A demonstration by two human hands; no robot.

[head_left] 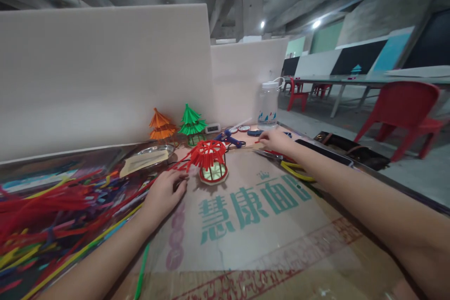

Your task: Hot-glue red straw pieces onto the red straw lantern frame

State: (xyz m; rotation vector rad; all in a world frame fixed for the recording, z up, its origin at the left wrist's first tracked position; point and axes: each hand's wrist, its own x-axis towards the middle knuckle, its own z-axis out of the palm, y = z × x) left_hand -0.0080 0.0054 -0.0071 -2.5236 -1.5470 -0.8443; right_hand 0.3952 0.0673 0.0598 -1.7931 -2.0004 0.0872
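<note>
My left hand rests on the printed cardboard, holding nothing, thumb apart from the fingers. Just beyond its fingertips stands a small red pavilion model, its fringed roof on thin posts over a round pale base. Farther off to the right, my right hand has its fingertips pinched on a short red stick-like piece. Beneath that forearm lie scissors with yellow handles. A blue glue gun is left of the right hand, behind the model.
Orange and green tower models stand by the white partition. A metal tray holds a tan sheet. Coloured strips crowd the left side. A clear bottle stands at the back right, near a dark phone-like slab.
</note>
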